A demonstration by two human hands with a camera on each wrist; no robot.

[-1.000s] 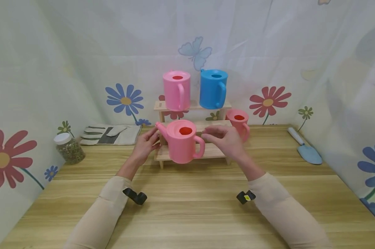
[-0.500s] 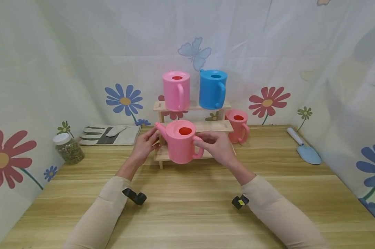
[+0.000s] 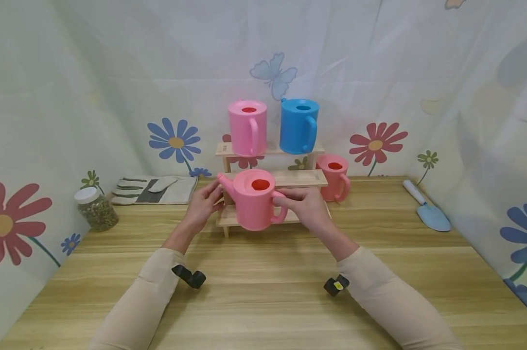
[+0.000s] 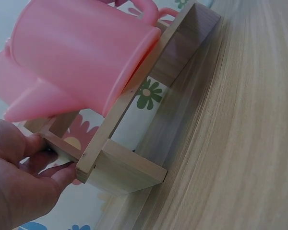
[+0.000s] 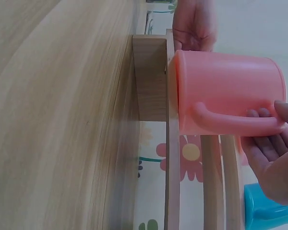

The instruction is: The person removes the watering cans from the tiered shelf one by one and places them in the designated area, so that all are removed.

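Note:
A coral-pink watering can [image 3: 254, 204] sits on the lowest step of a wooden tiered stand [image 3: 296, 178], its spout to the left and its handle to the right. My right hand [image 3: 308, 208] pinches the upper part of that handle [image 5: 240, 125] between thumb and fingers. On the stand's left side, below the spout, my left hand [image 3: 202, 205] grips the wooden side piece [image 4: 62, 147]. A pink watering can [image 3: 248, 127] and a blue watering can [image 3: 299, 126] stand on the top step. Another coral-pink watering can [image 3: 333, 178] is behind the stand's right end, partly hidden.
At the left lie gardening gloves [image 3: 158, 189] near a white-lidded jar [image 3: 96, 209] of dried green bits. A light-blue trowel [image 3: 433, 217] lies at the right on the wooden table [image 3: 263, 291]. Floral curtains [image 3: 193, 58] enclose the back and sides.
My right hand has moved left, from beside the coral-pink watering can onto its handle, and now pinches it. My left hand and the can have hardly moved.

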